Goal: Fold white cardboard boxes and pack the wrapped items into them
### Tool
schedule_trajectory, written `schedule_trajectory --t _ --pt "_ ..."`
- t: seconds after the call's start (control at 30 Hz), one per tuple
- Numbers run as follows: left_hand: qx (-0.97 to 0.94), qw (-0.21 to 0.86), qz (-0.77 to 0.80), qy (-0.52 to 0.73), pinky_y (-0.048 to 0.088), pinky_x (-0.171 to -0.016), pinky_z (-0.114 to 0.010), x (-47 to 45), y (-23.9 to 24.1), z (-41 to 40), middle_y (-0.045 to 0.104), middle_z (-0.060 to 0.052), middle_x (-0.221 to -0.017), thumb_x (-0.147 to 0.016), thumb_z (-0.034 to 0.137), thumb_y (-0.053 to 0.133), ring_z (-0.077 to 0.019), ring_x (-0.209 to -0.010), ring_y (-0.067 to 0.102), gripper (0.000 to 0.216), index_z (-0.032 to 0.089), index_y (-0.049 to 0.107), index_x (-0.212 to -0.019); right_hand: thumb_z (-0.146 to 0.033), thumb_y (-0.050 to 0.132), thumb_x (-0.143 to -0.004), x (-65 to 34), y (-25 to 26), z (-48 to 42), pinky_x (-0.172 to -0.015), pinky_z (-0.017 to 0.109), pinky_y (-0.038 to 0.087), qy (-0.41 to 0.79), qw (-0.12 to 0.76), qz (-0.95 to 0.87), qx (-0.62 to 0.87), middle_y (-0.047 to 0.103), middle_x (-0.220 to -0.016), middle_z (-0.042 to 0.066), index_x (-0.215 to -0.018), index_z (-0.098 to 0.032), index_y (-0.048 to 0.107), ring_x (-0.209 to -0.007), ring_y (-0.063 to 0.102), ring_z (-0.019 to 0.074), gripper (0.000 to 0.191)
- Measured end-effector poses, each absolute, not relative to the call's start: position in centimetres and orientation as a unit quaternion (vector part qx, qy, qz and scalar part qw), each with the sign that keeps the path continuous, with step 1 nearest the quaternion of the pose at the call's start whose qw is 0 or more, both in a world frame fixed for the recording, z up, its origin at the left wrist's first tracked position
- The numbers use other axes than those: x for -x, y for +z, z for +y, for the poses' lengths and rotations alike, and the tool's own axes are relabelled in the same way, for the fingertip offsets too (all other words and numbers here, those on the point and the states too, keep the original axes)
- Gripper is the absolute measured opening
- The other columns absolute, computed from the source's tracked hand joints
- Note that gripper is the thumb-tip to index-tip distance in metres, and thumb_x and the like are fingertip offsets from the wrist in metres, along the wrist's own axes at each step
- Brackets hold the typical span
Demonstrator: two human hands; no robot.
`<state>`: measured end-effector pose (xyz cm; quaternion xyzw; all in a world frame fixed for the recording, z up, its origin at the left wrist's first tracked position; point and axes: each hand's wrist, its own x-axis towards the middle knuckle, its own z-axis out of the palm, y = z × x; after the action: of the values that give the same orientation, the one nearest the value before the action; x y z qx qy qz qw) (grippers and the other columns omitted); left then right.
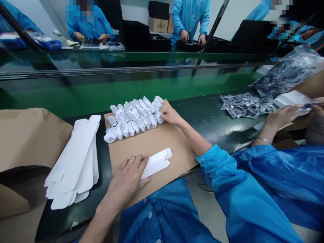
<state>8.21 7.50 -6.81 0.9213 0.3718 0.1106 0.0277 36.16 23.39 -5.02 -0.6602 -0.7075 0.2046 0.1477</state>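
My left hand is closed around the near end of a small white carton, which lies on a brown cardboard sheet. The carton's far end stands open, with its flaps sticking out. Farther back on the sheet, several small white paper-wrapped pieces lie in rows. At the right end of the front row, my right hand pinches one white wrapped piece; it still sits beside the others. What is inside the wrapping is hidden.
Flat white cartons are stacked at left, beside a large brown cardboard box. To the right are clear plastic bags and a co-worker's hands. A green conveyor edge runs behind; people in blue work beyond it.
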Motion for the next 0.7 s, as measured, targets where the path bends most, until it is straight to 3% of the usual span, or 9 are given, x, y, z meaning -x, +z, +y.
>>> schedule_trajectory --t 0.13,0.33,0.4,0.53,0.6,0.7 --pt "-0.908 0.036 0.399 0.126 0.052 -0.074 -0.034 -7.0 -7.3 8.4 0.070 -0.007 -0.107 -0.088 0.035 0.061 -0.0245 -0.094 0.067 0.039 0.023 0.059 -0.126 -0.021 0.055 -0.092 -37.8 -4.7 19.6 -0.090 0.041 0.048 0.120 0.163 -0.717 0.667 0.062 -0.120 0.014 -0.115 -0.013 0.065 -0.111 0.057 0.0294 0.026" --pt "-0.878 0.132 0.413 0.202 0.054 -0.078 -0.028 -5.3 -7.0 9.7 0.071 0.000 -0.113 -0.086 0.043 0.063 -0.0209 -0.101 0.069 0.038 0.032 0.060 -0.122 -0.025 0.069 -0.083 -40.3 -5.0 14.6 -0.103 0.038 0.043 0.111 0.154 -0.779 0.598 0.053 -0.140 0.011 -0.130 -0.021 0.057 -0.129 0.048 0.0250 0.048" --pt "-0.876 0.147 0.408 0.213 0.054 -0.081 -0.028 -5.1 -6.8 9.8 0.071 0.000 -0.114 -0.086 0.046 0.063 -0.0211 -0.101 0.069 0.039 0.031 0.060 -0.122 -0.026 0.072 -0.082 -40.6 -5.2 15.7 -0.103 0.037 0.044 0.117 0.156 -0.780 0.594 0.058 -0.135 0.012 -0.131 -0.018 0.057 -0.125 0.052 0.0242 0.053" --pt "-0.865 0.168 0.417 0.221 0.053 -0.087 -0.029 -4.8 -6.2 9.3 0.070 -0.002 -0.116 -0.087 0.050 0.061 -0.0212 -0.105 0.068 0.045 0.029 0.058 -0.126 -0.021 0.075 -0.078 -39.2 -4.6 17.2 -0.088 0.036 0.052 0.111 0.181 -0.769 0.603 0.070 -0.108 0.010 -0.111 -0.014 0.067 -0.100 0.064 0.0236 0.034" --pt "-0.856 0.168 0.433 0.228 0.052 -0.087 -0.029 -4.5 -6.0 8.9 0.069 -0.002 -0.116 -0.087 0.051 0.062 -0.0209 -0.105 0.067 0.046 0.028 0.057 -0.126 -0.025 0.070 -0.084 -37.5 -3.7 15.7 -0.083 0.036 0.055 0.087 0.223 -0.752 0.614 0.068 -0.112 0.013 -0.119 -0.012 0.062 -0.097 0.065 0.0234 0.038" --pt "-0.845 0.154 0.447 0.250 0.053 -0.086 -0.029 -4.3 -5.8 8.4 0.070 -0.003 -0.114 -0.086 0.051 0.063 -0.0206 -0.103 0.067 0.047 0.025 0.058 -0.125 -0.029 0.060 -0.092 -34.6 -2.2 11.2 -0.086 0.039 0.056 0.007 0.300 -0.789 0.537 0.063 -0.122 0.017 -0.131 -0.012 0.053 -0.108 0.062 0.0257 0.043"
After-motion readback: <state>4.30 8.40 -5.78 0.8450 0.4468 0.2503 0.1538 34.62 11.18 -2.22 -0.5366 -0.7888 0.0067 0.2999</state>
